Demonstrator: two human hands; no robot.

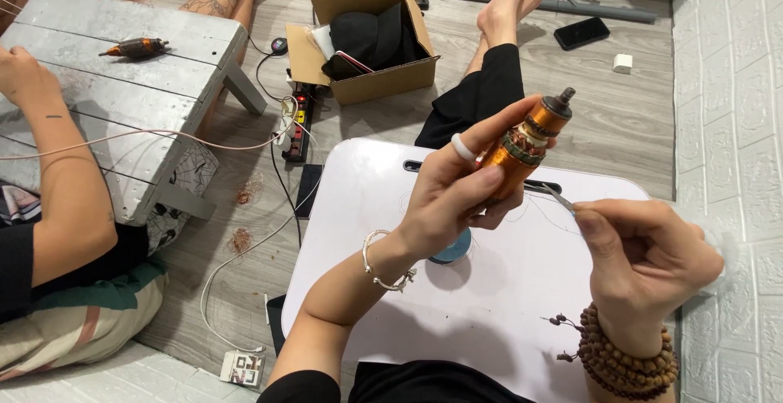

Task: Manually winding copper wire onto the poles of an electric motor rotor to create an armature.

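Between the two hands, raised above the white counter, sits a motor armature wound with copper wire, its dark shaft end tilted up and away from the person. The left hand is clamped around its lower body, thumb and forefinger pressing the orange winding, a white ring on one finger. Just to the right of it, the right hand is pinched together on a slim metal tool, whose tip points at the armature's lower side, close to it; whether the tip touches cannot be told.

As a judgement, the work goes best with the left hand's grip firm but kept on the winding's body, clear of the spot the tip is reaching for, and with the tool brought in at a shallow angle so that it slides under fine wire and does not scrape its coating. Thin loose strands trail on the counter below the hands and could snag.

Under the left wrist a blue round thing rests on the counter. Well to the left, another person's arm lies by a grey bench that carries a second armature. Beyond the hands a cardboard box stands on the floor.
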